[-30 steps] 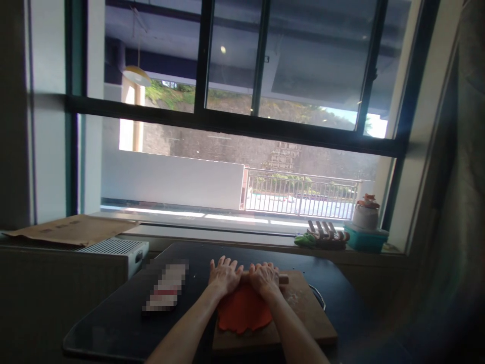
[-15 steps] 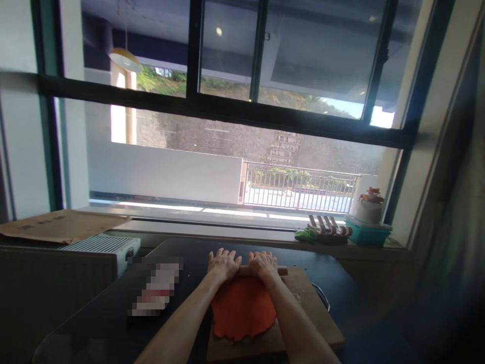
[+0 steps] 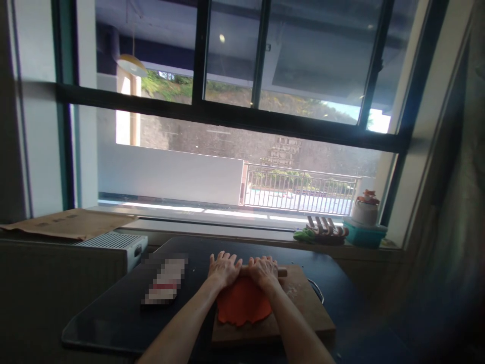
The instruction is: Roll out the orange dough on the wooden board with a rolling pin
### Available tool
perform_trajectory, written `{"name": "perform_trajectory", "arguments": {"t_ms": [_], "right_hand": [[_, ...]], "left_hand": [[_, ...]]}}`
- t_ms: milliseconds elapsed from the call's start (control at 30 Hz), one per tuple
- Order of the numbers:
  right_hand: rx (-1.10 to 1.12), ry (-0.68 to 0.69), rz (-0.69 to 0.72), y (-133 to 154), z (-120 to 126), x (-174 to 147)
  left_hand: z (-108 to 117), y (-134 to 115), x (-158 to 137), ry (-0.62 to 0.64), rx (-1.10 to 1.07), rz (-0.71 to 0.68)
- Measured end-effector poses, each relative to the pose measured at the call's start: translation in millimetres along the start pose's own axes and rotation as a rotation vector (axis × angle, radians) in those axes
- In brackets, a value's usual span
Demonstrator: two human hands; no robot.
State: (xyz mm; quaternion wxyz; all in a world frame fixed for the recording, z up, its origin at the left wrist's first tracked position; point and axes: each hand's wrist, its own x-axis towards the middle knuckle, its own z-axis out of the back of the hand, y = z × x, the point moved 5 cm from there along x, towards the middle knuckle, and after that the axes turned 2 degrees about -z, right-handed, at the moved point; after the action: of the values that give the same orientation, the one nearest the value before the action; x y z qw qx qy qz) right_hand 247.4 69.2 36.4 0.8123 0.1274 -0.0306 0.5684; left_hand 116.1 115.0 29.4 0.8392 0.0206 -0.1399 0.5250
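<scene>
An orange sheet of dough [image 3: 244,303] with an uneven near edge lies flat on a wooden board [image 3: 303,308]. Across its far part runs a wooden rolling pin [image 3: 282,272], mostly covered by my hands. My left hand [image 3: 224,268] rests over the pin's left part, palm down, fingers stretched forward and slightly apart. On the pin's right part lies my right hand [image 3: 262,269], also palm down with fingers extended; a short end of the pin sticks out beyond it. Neither hand is wrapped round the pin.
A pixelated object [image 3: 166,283] lies on the dark table [image 3: 109,318] at left. Beyond it is a white radiator-like unit [image 3: 132,247] with a brown paper bag [image 3: 76,222]. A teal box [image 3: 366,235] and a dark slatted rack [image 3: 328,230] stand on the windowsill.
The view has tilted and shifted slightly, so the board and dough appear a little higher in the picture. Both hands are still on the rolling pin, nearly unmoved.
</scene>
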Motion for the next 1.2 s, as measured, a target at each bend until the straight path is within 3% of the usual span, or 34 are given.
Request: {"name": "perform_trajectory", "arguments": {"t_ms": [167,567,1000,1200], "right_hand": [[0.005,0.005,0.002,0,-1,5],[0.025,0.11,0.008,0,-10,54],[0.007,0.039,0.014,0,-1,8],[0.004,0.045,0.008,1,-1,13]], "left_hand": [[-2,1,4,-0.001,-0.001,0.008],[-12,11,45,0.098,-0.026,0.046],[-1,1,7,0.05,0.001,0.011],[1,1,9,0.044,0.003,0.011]]}}
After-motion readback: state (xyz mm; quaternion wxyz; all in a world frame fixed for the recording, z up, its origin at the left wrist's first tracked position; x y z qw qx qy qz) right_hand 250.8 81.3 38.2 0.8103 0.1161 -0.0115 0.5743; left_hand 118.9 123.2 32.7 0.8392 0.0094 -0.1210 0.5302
